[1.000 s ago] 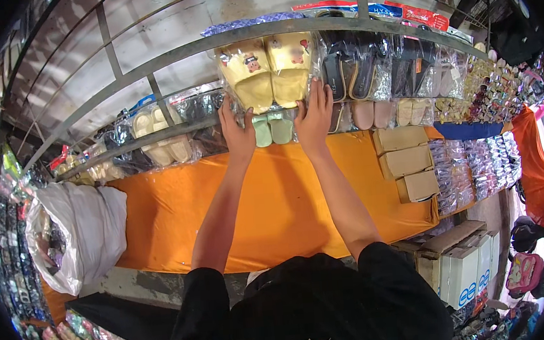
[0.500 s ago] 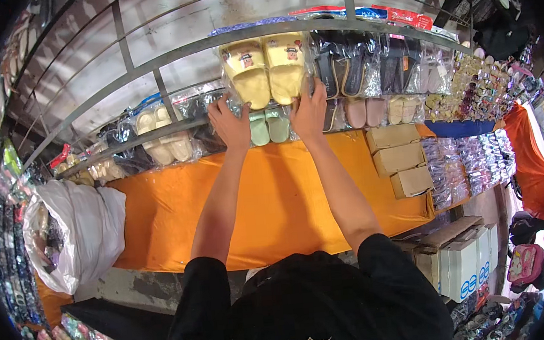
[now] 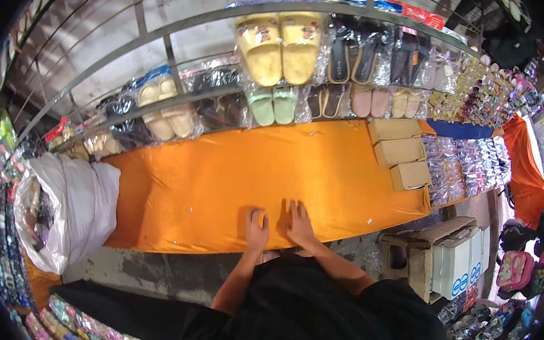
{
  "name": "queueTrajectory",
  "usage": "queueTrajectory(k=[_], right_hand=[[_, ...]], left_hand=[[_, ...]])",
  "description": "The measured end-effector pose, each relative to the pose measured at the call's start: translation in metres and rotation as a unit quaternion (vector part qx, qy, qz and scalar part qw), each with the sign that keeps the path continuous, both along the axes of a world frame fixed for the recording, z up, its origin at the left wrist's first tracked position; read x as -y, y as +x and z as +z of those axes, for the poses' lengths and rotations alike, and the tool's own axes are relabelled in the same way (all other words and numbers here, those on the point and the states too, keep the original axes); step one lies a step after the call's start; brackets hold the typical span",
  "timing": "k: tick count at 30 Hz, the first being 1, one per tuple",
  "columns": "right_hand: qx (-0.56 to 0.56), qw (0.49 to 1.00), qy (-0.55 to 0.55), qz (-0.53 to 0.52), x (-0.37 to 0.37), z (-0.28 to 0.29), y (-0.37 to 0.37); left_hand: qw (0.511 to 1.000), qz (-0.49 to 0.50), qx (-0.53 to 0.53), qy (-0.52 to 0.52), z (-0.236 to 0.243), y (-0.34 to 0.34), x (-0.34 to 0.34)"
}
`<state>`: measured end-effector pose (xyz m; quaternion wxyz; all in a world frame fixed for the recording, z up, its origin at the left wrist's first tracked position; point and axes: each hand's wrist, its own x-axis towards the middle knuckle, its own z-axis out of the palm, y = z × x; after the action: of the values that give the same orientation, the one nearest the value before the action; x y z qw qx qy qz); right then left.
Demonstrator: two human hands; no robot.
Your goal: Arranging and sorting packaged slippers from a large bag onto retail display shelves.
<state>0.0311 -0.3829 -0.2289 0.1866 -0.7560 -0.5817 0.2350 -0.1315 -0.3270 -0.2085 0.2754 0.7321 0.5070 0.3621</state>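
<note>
Both my hands are empty, drawn back over the near edge of the orange cloth (image 3: 221, 174). My left hand (image 3: 257, 230) has its fingers apart, with the thumb side toward the right. Beside it my right hand (image 3: 299, 225) is open too, fingers stretched forward. Ahead, a pair of yellow slippers (image 3: 281, 49) in clear plastic hangs on the dark metal rack (image 3: 204, 40), toes up. Below them hangs a smaller green pair (image 3: 273, 107).
Bagged black slippers (image 3: 355, 51), beige slippers (image 3: 163, 108) and pink slippers (image 3: 371, 100) flank the yellow pair. At left stands a white sack (image 3: 73, 201). Cardboard boxes (image 3: 399, 152) sit on the cloth's right end; white boxes (image 3: 459, 264) stand lower right.
Both hands have let go of the yellow slippers and come back toward my body, fingers open. The yellow slippers stay on the rack; the view has shifted slightly.
</note>
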Motion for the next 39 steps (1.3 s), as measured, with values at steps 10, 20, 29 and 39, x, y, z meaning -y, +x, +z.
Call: queueTrajectory(k=[10, 20, 29, 39], right_hand=[[-0.01, 0.975, -0.159, 0.155, 0.054, -0.02, -0.091], [0.033, 0.96, -0.053, 0.274, 0.047, 0.001, -0.261], [-0.04, 0.852, -0.232, 0.467, 0.014, -0.018, -0.41], [-0.022, 0.8, -0.218, 0.559, -0.044, -0.036, -0.539]], left_hand=[[0.985, 0.11, -0.067, -0.119, -0.045, -0.152, 0.126], [0.879, 0.188, 0.015, -0.438, -0.045, -0.325, 0.188], [0.847, 0.372, 0.063, -0.375, -0.026, -0.449, 0.215], [0.773, 0.402, 0.194, -0.45, -0.08, -0.525, 0.224]])
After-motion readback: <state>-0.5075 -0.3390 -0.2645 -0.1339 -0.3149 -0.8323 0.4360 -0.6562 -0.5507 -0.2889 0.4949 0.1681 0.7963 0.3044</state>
